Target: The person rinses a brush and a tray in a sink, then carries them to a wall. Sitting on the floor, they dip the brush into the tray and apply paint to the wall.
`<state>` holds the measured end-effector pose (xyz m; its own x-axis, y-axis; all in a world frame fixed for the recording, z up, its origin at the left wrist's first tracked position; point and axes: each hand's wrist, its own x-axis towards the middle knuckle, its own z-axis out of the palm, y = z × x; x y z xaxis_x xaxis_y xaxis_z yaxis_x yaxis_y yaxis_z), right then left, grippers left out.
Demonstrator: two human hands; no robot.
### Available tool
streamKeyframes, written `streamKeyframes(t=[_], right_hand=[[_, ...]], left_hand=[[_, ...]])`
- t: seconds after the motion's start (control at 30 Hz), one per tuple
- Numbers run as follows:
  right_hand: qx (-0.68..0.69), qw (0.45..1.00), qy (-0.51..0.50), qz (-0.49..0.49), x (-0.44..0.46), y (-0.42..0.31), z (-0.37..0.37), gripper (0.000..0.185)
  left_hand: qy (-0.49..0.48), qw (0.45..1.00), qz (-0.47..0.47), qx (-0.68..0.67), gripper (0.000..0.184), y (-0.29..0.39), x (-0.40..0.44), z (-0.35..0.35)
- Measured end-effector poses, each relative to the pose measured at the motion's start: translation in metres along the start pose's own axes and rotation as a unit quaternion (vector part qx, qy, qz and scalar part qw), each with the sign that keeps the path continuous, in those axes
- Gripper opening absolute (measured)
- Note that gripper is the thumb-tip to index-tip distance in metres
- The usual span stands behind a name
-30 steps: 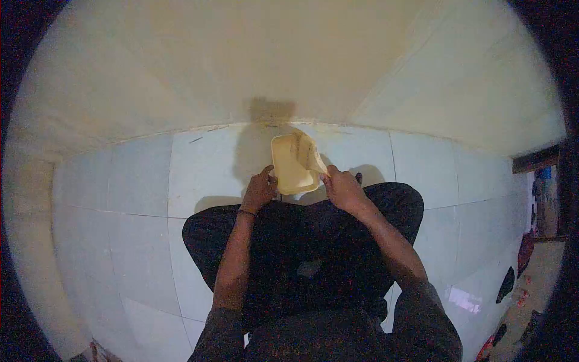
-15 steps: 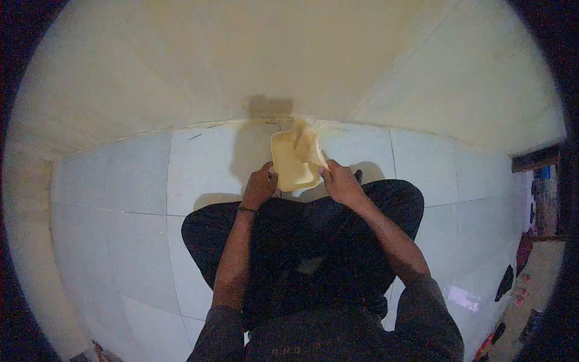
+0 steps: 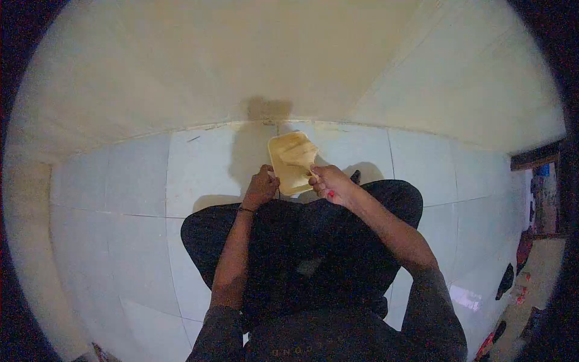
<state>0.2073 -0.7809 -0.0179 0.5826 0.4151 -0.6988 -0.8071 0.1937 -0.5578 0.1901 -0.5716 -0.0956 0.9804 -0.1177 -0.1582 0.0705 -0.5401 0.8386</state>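
A shallow, pale yellow rectangular tray [image 3: 295, 182] is in front of my crossed legs, near the foot of the wall. My left hand [image 3: 263, 186] is closed on its left edge. In my right hand [image 3: 333, 183] is the narrow handle of a wide, flat, cream-coloured brush [image 3: 304, 155], gripped between thumb and fingers. The brush fans out over the tray, with a darker brownish band toward its far end. Whether its tip touches the tray bottom I cannot tell. A small red mark shows near my right wrist.
White floor tiles [image 3: 139, 259] surround my legs. A cream wall [image 3: 289, 66] rises close beyond the tray. At the far right is a doorway [image 3: 546, 193], with dark and red items [image 3: 522, 289] along that side.
My right hand has moved slightly left and turned the brush, which now leans left across the tray instead of standing at its right side. My left hand stays on the tray's edge.
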Motion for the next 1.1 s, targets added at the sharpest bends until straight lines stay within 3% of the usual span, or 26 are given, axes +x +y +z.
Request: streamKeyframes(t=[0.07, 0.4, 0.5, 0.67, 0.73, 0.8, 0.87, 0.97, 1.1], right_hand=[[0.019, 1.000, 0.019, 0.011, 0.007, 0.001, 0.004, 0.020], [0.082, 0.996, 0.007, -0.023, 0.021, 0.002, 0.021, 0.019], [0.100, 0.994, -0.027, -0.020, 0.021, 0.002, 0.017, 0.019], [0.135, 0.991, -0.016, -0.010, 0.025, 0.001, 0.016, 0.019], [0.132, 0.991, -0.017, -0.014, 0.025, 0.001, 0.014, 0.020], [0.216, 0.974, -0.071, 0.003, 0.025, 0.000, 0.014, 0.019], [0.209, 0.976, -0.059, 0.001, 0.023, -0.002, 0.015, 0.019], [0.213, 0.976, -0.048, 0.003, 0.024, -0.003, 0.016, 0.018], [0.255, 0.965, -0.059, 0.023, 0.022, -0.004, 0.014, 0.018]], left_hand=[[-0.030, 0.997, -0.063, -0.013, 0.037, 0.004, 0.001, 0.000], [-0.009, 0.999, -0.031, -0.007, 0.035, -0.004, -0.001, 0.004], [-0.010, 0.994, 0.095, 0.050, 0.039, -0.013, 0.000, 0.006], [-0.052, 0.996, -0.061, -0.030, 0.045, 0.003, -0.002, 0.001], [-0.053, 0.996, -0.064, -0.011, 0.045, 0.011, -0.003, -0.002], [-0.052, 0.996, -0.067, 0.008, 0.046, 0.007, -0.002, 0.000], [-0.018, 0.999, -0.020, 0.018, 0.046, 0.001, -0.002, 0.003], [-0.033, 0.997, -0.068, 0.011, 0.046, 0.005, 0.000, 0.002], [-0.017, 0.999, -0.047, 0.009, 0.045, 0.008, -0.001, 0.002]])
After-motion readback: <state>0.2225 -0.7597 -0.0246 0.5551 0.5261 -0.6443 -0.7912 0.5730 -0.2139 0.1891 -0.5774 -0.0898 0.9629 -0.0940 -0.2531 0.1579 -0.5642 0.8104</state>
